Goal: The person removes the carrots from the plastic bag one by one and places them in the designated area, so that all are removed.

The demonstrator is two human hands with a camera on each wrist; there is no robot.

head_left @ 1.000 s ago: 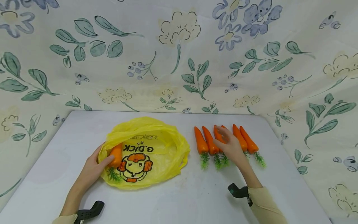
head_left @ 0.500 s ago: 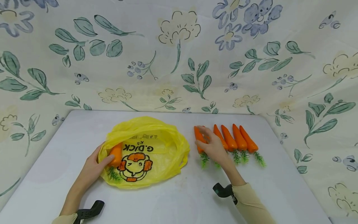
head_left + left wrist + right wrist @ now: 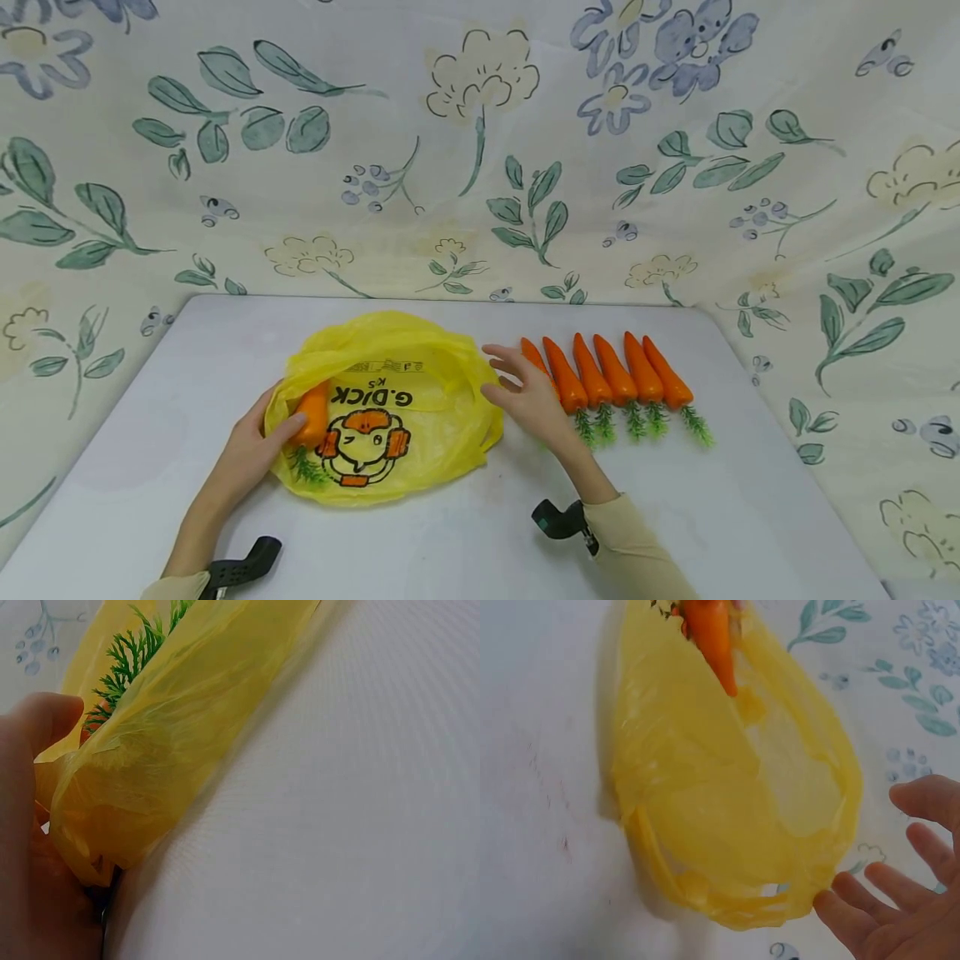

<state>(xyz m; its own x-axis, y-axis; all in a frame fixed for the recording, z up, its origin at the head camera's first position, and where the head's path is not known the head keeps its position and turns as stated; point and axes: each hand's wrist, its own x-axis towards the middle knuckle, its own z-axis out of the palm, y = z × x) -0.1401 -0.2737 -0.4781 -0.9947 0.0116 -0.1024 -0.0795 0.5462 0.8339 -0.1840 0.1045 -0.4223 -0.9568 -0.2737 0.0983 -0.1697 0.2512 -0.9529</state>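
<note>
A yellow plastic bag [image 3: 442, 433] with a printed cartoon face lies on the table, its mouth spread wide. My left hand [image 3: 243, 446] pinches the bag's left edge, thumb inside and fingers behind the plastic. Right by that thumb, inside the bag, is a toy carrot [image 3: 313, 417] with a green top; the left wrist view shows its green fronds [image 3: 131, 671] over the plastic. My right hand [image 3: 536, 404] holds nothing and has its fingers spread at the bag's right rim. In the right wrist view, a fingertip meets the edge of the bag [image 3: 705, 825].
Several more toy carrots [image 3: 603, 379] lie in a row right of the bag, green tops toward me. My right hand partly covers the leftmost one. The white table [image 3: 450, 550] ends at the back against a floral cloth [image 3: 420, 167].
My right hand has swept left across the row of carrots to the bag's right rim, uncovering carrots it hid before. My left hand has stayed on the bag.
</note>
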